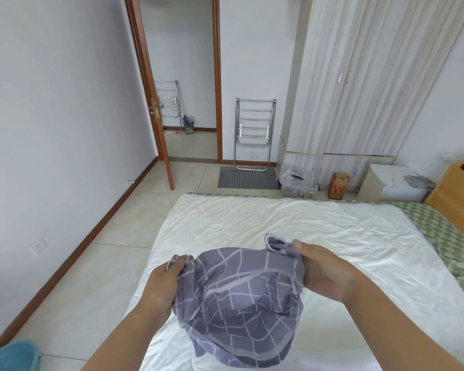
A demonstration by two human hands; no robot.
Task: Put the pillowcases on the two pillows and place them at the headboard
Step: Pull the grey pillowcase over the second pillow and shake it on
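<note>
Both hands, left hand and right hand, grip a grey checked pillowcase above the bed.

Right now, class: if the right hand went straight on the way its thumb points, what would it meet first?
Probably the white quilt beyond the pillowcase the right hand grips; depth is unclear.

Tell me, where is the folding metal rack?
The folding metal rack leans against the far wall, between the open doorway and the wardrobe, above a grey floor mat.
</note>
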